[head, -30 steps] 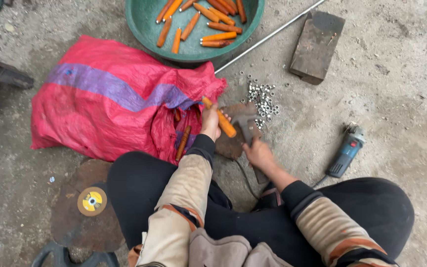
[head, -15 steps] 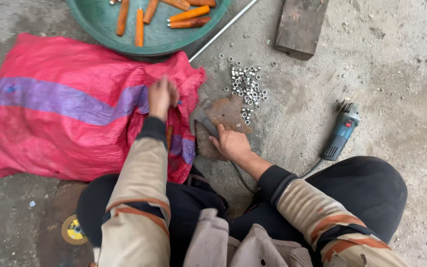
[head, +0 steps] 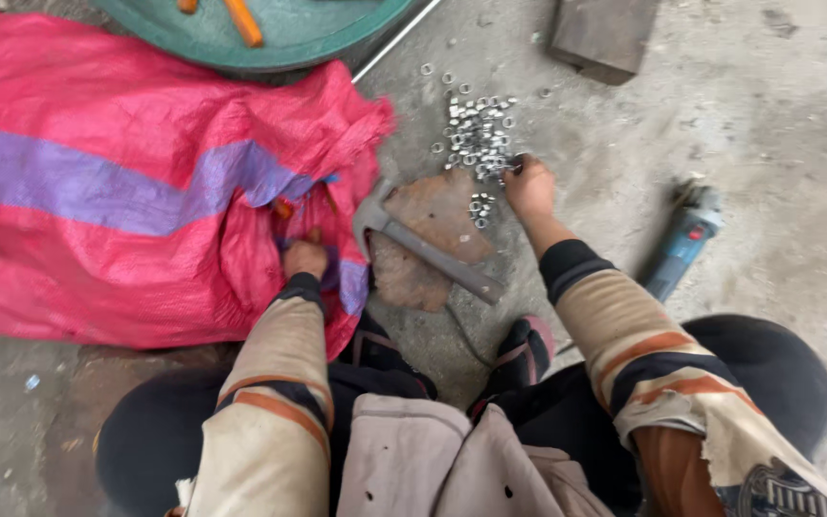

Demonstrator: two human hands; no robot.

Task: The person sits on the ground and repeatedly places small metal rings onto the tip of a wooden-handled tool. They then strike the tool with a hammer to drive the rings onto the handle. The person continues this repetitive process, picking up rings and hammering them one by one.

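My left hand (head: pixel 306 258) reaches into the mouth of a pink woven sack (head: pixel 117 201) with a purple stripe; its fingers are curled among orange pieces inside, and whether they hold one is hidden. My right hand (head: pixel 528 187) rests at the near edge of a pile of small silver nuts (head: pixel 476 124), fingers bent down onto them. Between the hands a grey hammer (head: pixel 423 251) lies loose on a rusty metal plate (head: pixel 437 206).
A green basin (head: pixel 327 38) with orange pieces (head: pixel 243 21) sits at the top, a thin metal rod (head: pixel 394 43) beside it. A dark block (head: pixel 605 33) lies top right. A blue angle grinder (head: pixel 683 239) lies on the concrete floor right of my forearm.
My right hand has let go of the hammer, which now lies on the plate, and moved up to the nuts. My left hand came down from the sack's top into its mouth.
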